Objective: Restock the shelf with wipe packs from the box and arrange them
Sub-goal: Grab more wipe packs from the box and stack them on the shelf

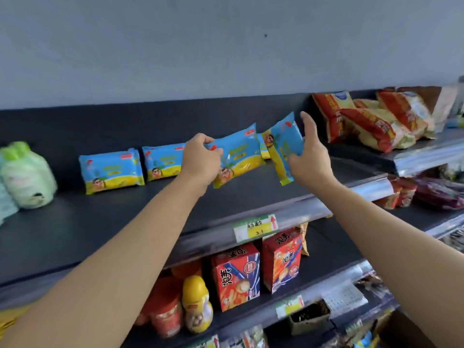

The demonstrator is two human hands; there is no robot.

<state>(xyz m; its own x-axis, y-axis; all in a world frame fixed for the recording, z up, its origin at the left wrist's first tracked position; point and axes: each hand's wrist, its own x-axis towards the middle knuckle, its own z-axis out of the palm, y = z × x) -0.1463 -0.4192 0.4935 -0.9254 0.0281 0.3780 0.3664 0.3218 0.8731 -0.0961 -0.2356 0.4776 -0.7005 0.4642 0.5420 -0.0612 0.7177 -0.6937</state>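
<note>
Left hand: fingers curled over the top left corner of a blue-and-yellow wipe pack, grasping it. The pack slants, right end higher, low over the dark shelf; cannot tell whether it touches.

Right hand: thumb pressed on the face of a second pack, forefinger straight up behind its right edge. This pack is grasped, stands on end and leans left.

Between the two sets of fingers, a third pack shows partly behind.

Left of the left fingers, two standing packs sit side by side at the shelf's back. Right of the right fingers, well apart, lie red-and-yellow bags.
</note>
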